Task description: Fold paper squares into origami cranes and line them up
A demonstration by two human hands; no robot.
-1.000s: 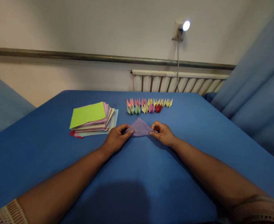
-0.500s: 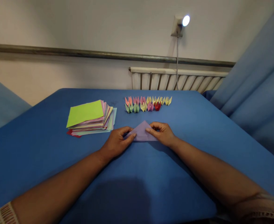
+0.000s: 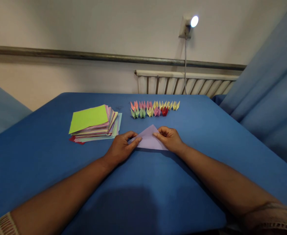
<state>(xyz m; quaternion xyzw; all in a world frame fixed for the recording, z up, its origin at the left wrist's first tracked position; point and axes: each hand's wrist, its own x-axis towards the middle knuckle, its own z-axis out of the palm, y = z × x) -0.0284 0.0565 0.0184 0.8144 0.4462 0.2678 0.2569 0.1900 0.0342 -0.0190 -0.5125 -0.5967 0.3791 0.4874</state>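
A sheet of lilac paper [image 3: 148, 139], folded to a triangle with its peak pointing away from me, is held just over the blue table. My left hand [image 3: 124, 143] pinches its left corner between thumb and fingers. On the right side, my right hand [image 3: 170, 138] grips the paper, thumb on top and fingers curled behind. Beyond the hands stand several small folded paper cranes [image 3: 150, 112] in two rows, coloured pink, yellow, green and red. Left of them lies a stack of coloured paper [image 3: 89, 119] with a lime green sheet on top.
The blue table [image 3: 124, 202] reaches back to the wall, where a white radiator [image 3: 177, 75] and a metal pipe [image 3: 97, 57] run. A lit plug-in lamp [image 3: 194, 21] sits at a socket with a hanging cord. Blue curtains [image 3: 273, 94] hang at the right.
The lilac paper has tilted and shows more of its face, its peak slightly farther right and its lower right edge lower. My left hand has shifted slightly left; both hands keep their hold.
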